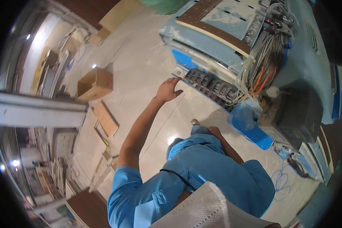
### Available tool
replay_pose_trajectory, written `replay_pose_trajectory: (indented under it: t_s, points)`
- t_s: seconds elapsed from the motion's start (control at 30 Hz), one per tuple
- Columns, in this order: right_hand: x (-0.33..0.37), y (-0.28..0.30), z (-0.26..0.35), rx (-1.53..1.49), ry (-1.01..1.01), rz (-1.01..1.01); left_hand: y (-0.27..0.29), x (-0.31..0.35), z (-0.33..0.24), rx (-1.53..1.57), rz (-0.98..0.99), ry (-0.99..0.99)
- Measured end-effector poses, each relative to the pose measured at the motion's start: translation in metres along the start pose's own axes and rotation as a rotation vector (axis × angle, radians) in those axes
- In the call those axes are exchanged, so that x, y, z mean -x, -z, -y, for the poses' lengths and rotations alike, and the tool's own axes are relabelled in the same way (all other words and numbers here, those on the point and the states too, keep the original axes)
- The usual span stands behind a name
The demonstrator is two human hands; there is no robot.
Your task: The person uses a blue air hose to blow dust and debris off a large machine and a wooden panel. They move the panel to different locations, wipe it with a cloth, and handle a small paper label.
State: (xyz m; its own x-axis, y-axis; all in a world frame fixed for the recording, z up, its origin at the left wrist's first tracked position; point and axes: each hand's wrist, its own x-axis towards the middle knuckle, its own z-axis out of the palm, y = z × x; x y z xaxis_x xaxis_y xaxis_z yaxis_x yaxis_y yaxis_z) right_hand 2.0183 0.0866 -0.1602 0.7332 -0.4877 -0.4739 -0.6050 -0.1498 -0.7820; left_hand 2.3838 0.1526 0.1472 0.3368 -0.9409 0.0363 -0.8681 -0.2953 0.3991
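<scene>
My left hand [168,90] is stretched forward with its fingers extended and the thumb apart, holding nothing. It hovers over the floor, nearest to the lower end of a dark ribbed cable chain [211,84] that runs along the side of a light-blue machine [231,60]. Whether the fingertips touch the machine's edge cannot be made out. Low beside my trouser leg is my right hand [216,132], its fingers mostly hidden. On top of the machine lies a brown board [197,13] sprinkled with pale dust.
Bundled grey and orange cables [268,64] hang over the machine's side, above a dark motor-like box [292,114]. An open cardboard box [95,84] and a wooden panel [105,118] are on the tiled floor at left. A thin blue hose [282,182] lies coiled at right.
</scene>
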Motion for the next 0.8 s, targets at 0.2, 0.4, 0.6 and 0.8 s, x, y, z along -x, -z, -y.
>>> replay_pose_trajectory:
  t_s: [0.2,0.4,0.6,0.8]
  points:
    - [-0.048,-0.013,0.061,-0.456,-0.385,-0.293,0.011,-0.225,0.037,-0.12,0.178,-0.448]
    - [-0.068,-0.131,0.097,-1.127,-0.792,-0.572,-0.039,-0.433,0.088,-0.302,0.282,-0.67]
    - [-0.105,-0.26,0.249,-1.154,-1.066,-0.786,-0.093,-0.562,0.112,-0.44,0.359,-0.912]
    - [-0.213,-0.278,0.327,-1.242,-1.073,-1.011,-0.118,-0.583,0.136,-0.172,0.384,-0.946]
